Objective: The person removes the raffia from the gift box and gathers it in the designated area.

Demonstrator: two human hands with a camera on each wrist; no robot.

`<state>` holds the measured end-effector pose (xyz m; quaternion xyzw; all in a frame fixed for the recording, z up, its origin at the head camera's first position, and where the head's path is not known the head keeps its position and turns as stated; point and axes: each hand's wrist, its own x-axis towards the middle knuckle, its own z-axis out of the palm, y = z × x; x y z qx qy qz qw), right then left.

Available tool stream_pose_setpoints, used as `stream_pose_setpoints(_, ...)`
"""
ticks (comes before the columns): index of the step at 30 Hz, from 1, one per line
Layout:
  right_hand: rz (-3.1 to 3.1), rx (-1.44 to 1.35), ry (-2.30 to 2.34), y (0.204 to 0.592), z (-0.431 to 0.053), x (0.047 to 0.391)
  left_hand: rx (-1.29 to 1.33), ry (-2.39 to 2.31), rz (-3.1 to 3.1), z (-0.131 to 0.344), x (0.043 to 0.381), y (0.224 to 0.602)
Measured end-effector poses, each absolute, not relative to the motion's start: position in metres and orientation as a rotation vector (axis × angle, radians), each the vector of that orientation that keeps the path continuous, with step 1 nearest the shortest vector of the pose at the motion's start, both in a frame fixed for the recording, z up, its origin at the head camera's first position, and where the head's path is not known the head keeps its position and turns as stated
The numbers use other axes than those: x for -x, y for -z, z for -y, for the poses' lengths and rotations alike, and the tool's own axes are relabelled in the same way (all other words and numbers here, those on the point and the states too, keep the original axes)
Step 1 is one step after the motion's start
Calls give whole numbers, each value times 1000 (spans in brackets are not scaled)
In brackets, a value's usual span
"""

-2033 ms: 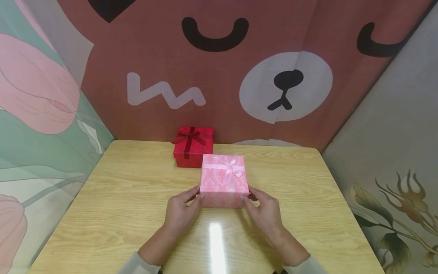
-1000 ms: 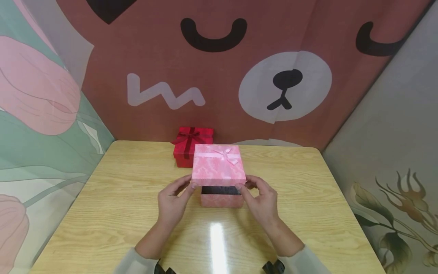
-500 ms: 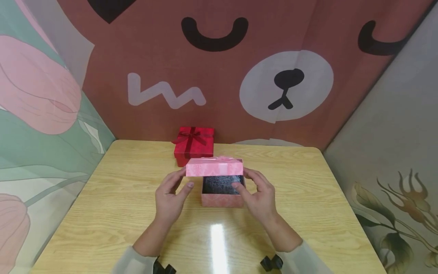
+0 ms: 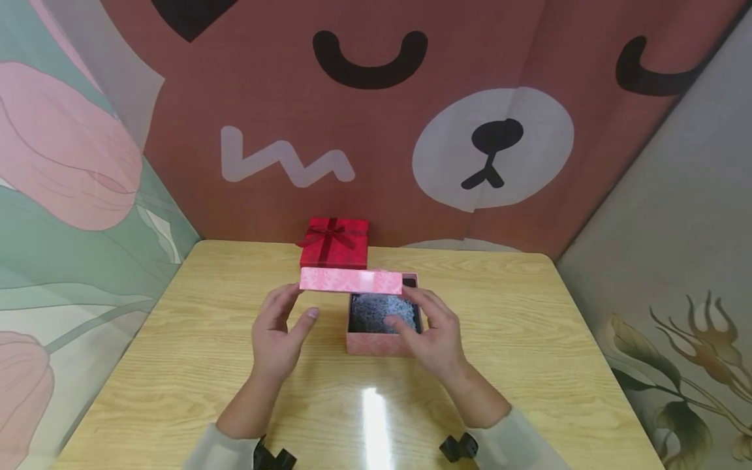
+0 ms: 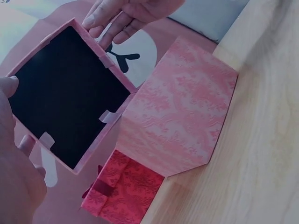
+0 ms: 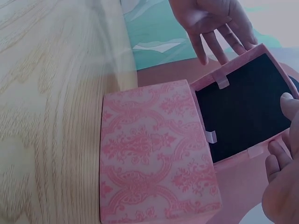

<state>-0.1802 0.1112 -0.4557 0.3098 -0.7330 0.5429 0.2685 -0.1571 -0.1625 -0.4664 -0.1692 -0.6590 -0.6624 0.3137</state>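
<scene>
In the head view, a pink gift box lid [image 4: 351, 281] is held raised and tilted over the back of its box, between both hands. My left hand [image 4: 279, 331] has its fingers at the lid's left side; my right hand [image 4: 433, 331] has its fingers at the right side. Both thumbs point inward below the lid. The patterned pink box base [image 4: 380, 344] stands uncovered on the table, with speckled grey-blue filling [image 4: 373, 314] inside. Both wrist views show the lid's black inside [image 5: 65, 98] with pale ribbon tabs [image 6: 222, 82]. The lid's bow is hidden in the wrist views.
A red gift box [image 4: 337, 243] with a dark red ribbon stands behind, left of the pink base, its front partly covered by the lid. The wooden table [image 4: 499, 339] meets a wall hanging [image 4: 382, 124] with a bear print at the back.
The lid has come off the pink box, tilted up and moved left with both hands, baring the filling. Pink base and red box have stayed in place.
</scene>
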Motion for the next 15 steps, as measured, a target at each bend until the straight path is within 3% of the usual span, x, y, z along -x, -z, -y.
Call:
stream_pose_setpoints(10,1941,-931,-1476,452,-96,181,563,1785,1636,177,158,458)
stream_pose_setpoints(15,1990,-940,-1455,455,-88,182,468,1872,1649,188,155,460)
